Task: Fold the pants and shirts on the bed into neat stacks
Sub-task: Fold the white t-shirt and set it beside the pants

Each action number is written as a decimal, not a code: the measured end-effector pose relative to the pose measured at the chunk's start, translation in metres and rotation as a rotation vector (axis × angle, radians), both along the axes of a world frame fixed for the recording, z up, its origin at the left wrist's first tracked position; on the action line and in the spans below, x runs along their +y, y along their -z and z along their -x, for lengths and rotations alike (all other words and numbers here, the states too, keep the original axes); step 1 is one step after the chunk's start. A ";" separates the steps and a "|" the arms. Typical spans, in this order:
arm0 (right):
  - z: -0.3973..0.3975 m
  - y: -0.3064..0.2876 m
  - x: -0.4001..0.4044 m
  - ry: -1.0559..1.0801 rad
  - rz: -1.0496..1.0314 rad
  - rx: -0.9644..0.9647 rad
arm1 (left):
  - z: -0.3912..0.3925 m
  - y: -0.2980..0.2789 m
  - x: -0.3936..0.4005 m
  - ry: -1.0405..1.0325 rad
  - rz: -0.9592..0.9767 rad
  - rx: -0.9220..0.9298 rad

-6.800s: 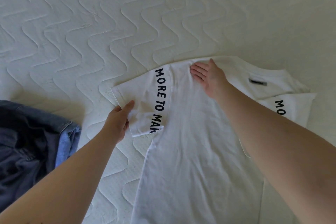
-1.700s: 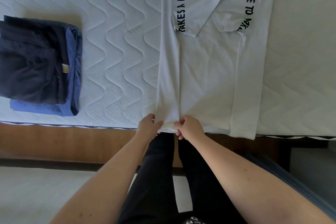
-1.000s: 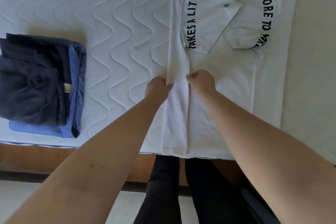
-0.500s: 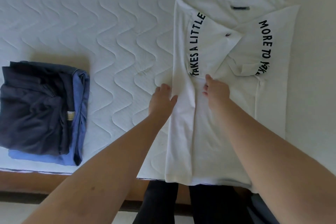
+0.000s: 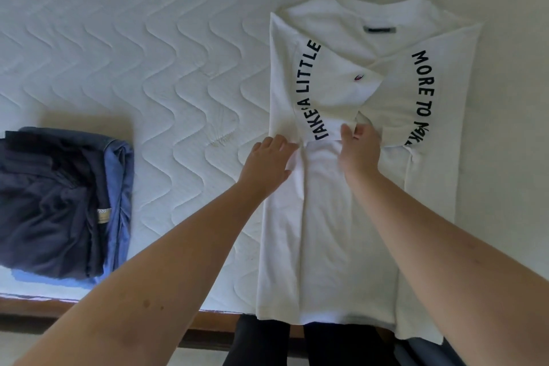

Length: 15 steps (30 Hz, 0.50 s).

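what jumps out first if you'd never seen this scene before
The white t-shirt with curved black lettering lies back-up on the quilted mattress, right of centre, sides and sleeves folded in. The left hand and right hand rest on it just below the sleeves. At the left edge sits a folded stack of dark navy and blue clothes.

"What's round me?"
"A bed (image 5: 148, 38): white mattress quilted in wavy lines, lit softly and evenly."
"And below it?"
"A brown wooden frame (image 5: 35, 306) along my near edge, then pale floor (image 5: 74, 348) under me."
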State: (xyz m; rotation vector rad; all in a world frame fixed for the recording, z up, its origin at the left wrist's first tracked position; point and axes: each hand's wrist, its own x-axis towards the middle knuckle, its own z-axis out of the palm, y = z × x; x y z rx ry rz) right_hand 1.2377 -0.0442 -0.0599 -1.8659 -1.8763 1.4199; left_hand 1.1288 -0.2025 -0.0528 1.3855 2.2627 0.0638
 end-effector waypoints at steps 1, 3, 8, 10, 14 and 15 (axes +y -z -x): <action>-0.001 0.002 0.001 0.018 0.037 0.014 | 0.001 0.001 0.001 0.006 0.002 -0.010; 0.001 0.003 -0.001 0.038 0.199 0.106 | 0.003 0.003 0.003 0.031 0.011 -0.046; 0.010 -0.004 0.000 0.023 0.492 0.186 | 0.005 0.005 0.006 0.060 0.029 -0.073; 0.021 -0.012 0.011 -0.014 0.402 0.176 | 0.004 0.006 0.008 0.054 0.026 -0.069; 0.039 -0.022 0.035 -0.258 0.090 0.022 | 0.004 0.008 0.013 0.046 0.026 -0.065; 0.040 -0.021 0.037 -0.275 0.058 -0.007 | 0.005 0.009 0.013 0.046 0.033 -0.067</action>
